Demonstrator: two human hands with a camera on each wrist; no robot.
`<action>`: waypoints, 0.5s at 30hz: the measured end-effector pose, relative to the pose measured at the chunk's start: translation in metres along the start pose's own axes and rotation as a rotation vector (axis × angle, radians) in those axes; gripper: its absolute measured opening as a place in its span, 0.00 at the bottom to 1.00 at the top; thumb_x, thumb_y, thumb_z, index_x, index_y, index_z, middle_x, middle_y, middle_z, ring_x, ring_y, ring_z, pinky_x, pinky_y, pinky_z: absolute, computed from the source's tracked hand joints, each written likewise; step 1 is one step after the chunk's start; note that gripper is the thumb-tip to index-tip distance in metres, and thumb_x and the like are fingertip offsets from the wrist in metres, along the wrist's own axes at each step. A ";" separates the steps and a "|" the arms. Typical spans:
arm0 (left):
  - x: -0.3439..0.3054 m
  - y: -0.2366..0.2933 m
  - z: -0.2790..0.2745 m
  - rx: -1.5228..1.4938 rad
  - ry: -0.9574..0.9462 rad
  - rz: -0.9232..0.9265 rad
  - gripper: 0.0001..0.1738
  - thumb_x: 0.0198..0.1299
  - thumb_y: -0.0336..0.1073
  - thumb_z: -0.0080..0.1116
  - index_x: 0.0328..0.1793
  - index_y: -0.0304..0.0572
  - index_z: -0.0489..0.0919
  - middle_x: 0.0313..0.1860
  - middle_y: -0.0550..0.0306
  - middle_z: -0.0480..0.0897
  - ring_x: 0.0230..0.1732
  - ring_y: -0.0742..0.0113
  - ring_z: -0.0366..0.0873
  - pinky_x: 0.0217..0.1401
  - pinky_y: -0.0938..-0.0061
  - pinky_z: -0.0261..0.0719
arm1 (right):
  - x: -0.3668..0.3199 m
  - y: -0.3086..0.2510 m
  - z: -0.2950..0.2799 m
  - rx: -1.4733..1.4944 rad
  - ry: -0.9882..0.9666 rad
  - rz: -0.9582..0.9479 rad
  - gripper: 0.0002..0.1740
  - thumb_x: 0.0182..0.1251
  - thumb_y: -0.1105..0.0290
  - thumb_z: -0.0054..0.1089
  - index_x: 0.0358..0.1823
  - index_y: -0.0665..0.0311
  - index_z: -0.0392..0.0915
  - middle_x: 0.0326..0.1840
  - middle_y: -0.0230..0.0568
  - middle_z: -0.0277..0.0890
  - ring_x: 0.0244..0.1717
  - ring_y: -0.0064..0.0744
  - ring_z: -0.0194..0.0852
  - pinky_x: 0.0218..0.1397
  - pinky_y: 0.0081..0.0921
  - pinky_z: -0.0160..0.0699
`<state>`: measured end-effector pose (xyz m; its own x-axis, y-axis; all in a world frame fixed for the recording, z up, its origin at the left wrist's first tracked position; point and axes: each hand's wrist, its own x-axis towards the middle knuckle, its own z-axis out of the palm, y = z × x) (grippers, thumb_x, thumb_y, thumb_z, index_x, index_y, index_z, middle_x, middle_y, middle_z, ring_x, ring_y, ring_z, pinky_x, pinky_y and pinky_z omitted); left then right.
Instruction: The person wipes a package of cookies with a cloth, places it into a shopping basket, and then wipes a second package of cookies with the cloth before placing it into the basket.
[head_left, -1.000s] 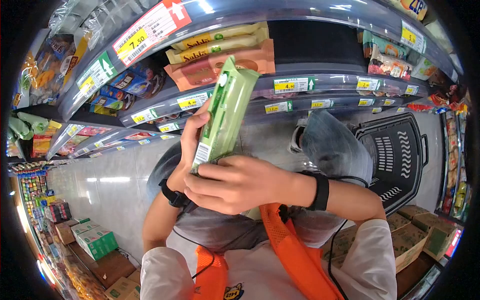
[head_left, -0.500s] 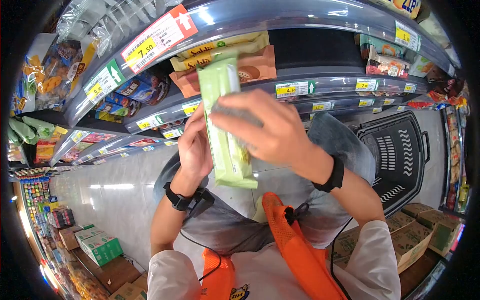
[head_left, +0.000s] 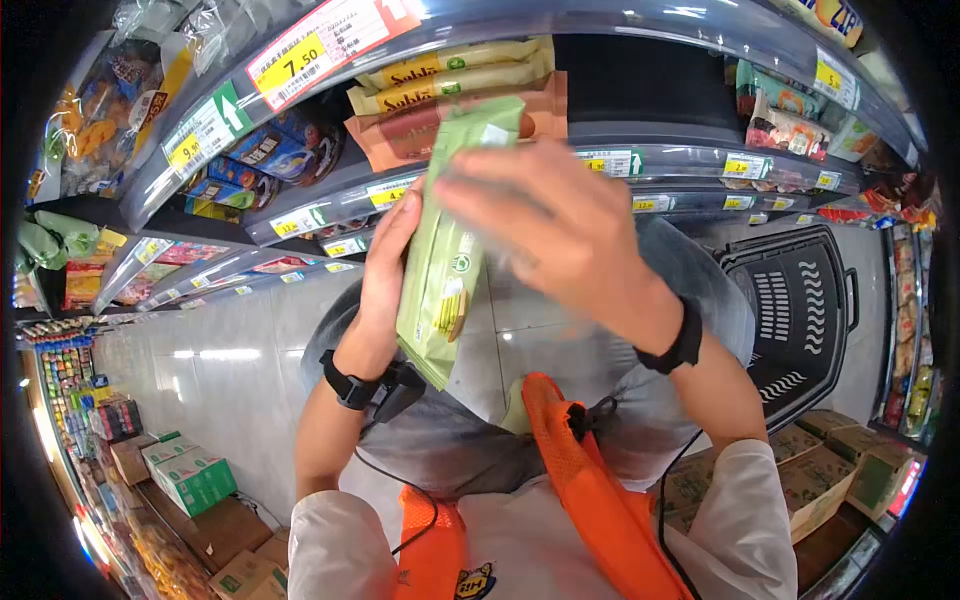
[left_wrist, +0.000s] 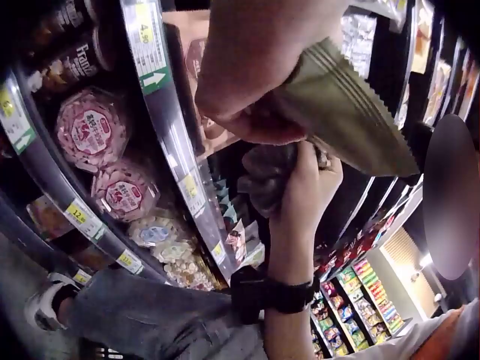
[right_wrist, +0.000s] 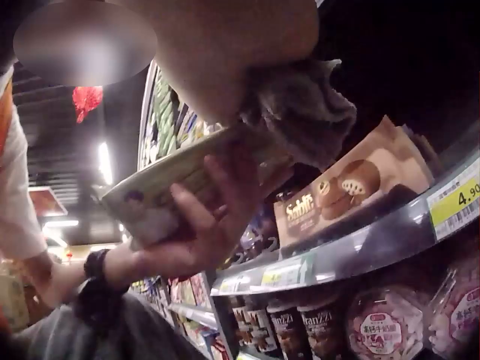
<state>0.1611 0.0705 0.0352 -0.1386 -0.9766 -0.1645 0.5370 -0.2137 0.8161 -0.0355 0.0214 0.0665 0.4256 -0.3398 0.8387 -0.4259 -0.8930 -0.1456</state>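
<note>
My left hand (head_left: 385,265) grips a long green snack packet (head_left: 440,290) by its left edge, over my lap and before the shelf. One broad face of the packet is turned up. My right hand (head_left: 580,225), blurred in the head view, lies across the packet's upper half. A crumpled grey cloth (right_wrist: 307,112) is held in its fingers, against the packet. In the left wrist view the cloth (left_wrist: 266,180) bunches out beside the right hand (left_wrist: 307,180), partly behind the packet's crimped end (left_wrist: 352,112).
Yellow and brown Sablé packets (head_left: 450,80) lie on the shelf just beyond the hands. Price tags line the shelf edge (head_left: 690,165). A black shopping basket (head_left: 785,320) stands on the floor at the right, with cardboard boxes (head_left: 815,480) behind it.
The green packet has turned from narrow side up to broad face up. My right hand has moved from its lower end to its upper half with the cloth. My left hand keeps its hold.
</note>
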 end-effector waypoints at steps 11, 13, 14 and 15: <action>0.001 0.016 -0.002 -0.275 -0.024 -0.134 0.25 0.78 0.55 0.42 0.56 0.42 0.78 0.30 0.61 0.79 0.26 0.73 0.74 0.26 0.78 0.73 | -0.018 -0.059 0.008 0.209 -0.114 -0.102 0.21 0.53 0.71 0.66 0.52 0.54 0.88 0.54 0.25 0.80 0.33 0.21 0.72 0.30 0.15 0.80; -0.001 0.019 0.009 -0.216 0.060 -0.067 0.25 0.78 0.56 0.41 0.53 0.42 0.78 0.26 0.63 0.74 0.22 0.74 0.65 0.21 0.77 0.64 | -0.023 -0.066 0.015 0.211 -0.092 -0.198 0.20 0.55 0.69 0.66 0.52 0.53 0.87 0.54 0.23 0.80 0.33 0.20 0.70 0.28 0.14 0.78; -0.003 0.023 0.017 -0.215 0.093 -0.061 0.25 0.78 0.56 0.41 0.53 0.42 0.78 0.26 0.64 0.73 0.21 0.74 0.65 0.21 0.77 0.63 | -0.025 -0.067 0.017 0.210 -0.084 -0.241 0.20 0.56 0.68 0.67 0.52 0.52 0.87 0.54 0.22 0.79 0.33 0.20 0.69 0.28 0.13 0.77; -0.003 0.023 0.020 -0.215 0.126 -0.056 0.25 0.78 0.56 0.41 0.53 0.42 0.78 0.26 0.64 0.73 0.21 0.74 0.64 0.21 0.76 0.63 | -0.024 -0.064 0.016 0.193 -0.072 -0.204 0.19 0.57 0.67 0.67 0.52 0.52 0.87 0.55 0.22 0.79 0.33 0.20 0.70 0.27 0.13 0.76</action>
<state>0.1572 0.0694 0.0656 -0.0759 -0.9556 -0.2849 0.6975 -0.2550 0.6696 -0.0051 0.0822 0.0473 0.5457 -0.1609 0.8224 -0.1688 -0.9824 -0.0802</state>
